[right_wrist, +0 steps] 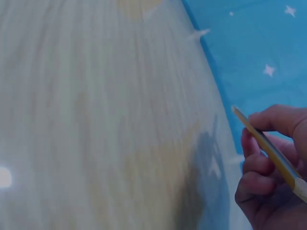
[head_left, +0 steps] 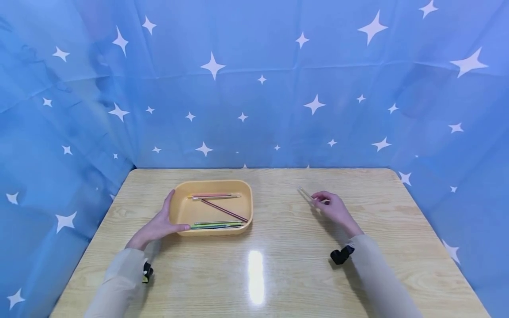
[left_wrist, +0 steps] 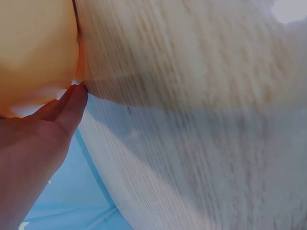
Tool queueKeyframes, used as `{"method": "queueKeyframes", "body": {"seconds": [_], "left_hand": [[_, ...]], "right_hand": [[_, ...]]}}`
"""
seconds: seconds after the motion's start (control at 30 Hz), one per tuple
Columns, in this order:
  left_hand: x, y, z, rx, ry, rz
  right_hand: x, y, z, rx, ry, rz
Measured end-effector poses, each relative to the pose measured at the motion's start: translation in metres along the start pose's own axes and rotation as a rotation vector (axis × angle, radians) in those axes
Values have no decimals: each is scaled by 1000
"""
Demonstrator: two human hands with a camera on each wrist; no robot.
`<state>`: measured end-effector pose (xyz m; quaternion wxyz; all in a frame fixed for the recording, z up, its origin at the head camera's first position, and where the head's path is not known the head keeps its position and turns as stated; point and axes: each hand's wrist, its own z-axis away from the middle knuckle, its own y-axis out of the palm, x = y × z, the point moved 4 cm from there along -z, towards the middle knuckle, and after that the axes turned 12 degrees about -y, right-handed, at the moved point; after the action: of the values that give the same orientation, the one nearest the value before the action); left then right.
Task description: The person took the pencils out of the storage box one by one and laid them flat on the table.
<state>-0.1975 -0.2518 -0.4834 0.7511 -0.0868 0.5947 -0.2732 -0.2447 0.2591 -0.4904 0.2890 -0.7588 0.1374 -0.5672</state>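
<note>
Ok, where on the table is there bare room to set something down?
The table is bare between the tray and the right hand, and nearer, between the sleeves. It's crowded along the tray's near wall, where pencils bunch by the left hand.

The left hand and right hand are shown bare. Long, pale off-white sleeves are worn. A black, rounded right wrist camera is fitted; the black left wrist camera is marked with white and yellow-green patches.
</note>
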Motion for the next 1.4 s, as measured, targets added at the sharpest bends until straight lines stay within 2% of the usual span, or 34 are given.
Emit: {"method": "queueKeyframes", "body": {"seconds": [0.17,0.43,0.87,1.03,1.2,1.4], "left_hand": [[2,1,-2,-1,-12,-5],[1,-2,-1,0,-9,-3],[0,-2,0,8,-2,-2],[2,-3,0,9,-12,-6],[2,-4,0,10,-22,-4],[2,-3,-1,22,-29,9]], "right_hand": [[-6,-16,14,-53,24,61],[-9,-22,27,-113,31,116],[-27,-39,43,-252,139,221],[-30,-41,48,-214,163,264],[-28,-41,49,-145,118,327],[-25,-41,53,-119,97,335]]}}
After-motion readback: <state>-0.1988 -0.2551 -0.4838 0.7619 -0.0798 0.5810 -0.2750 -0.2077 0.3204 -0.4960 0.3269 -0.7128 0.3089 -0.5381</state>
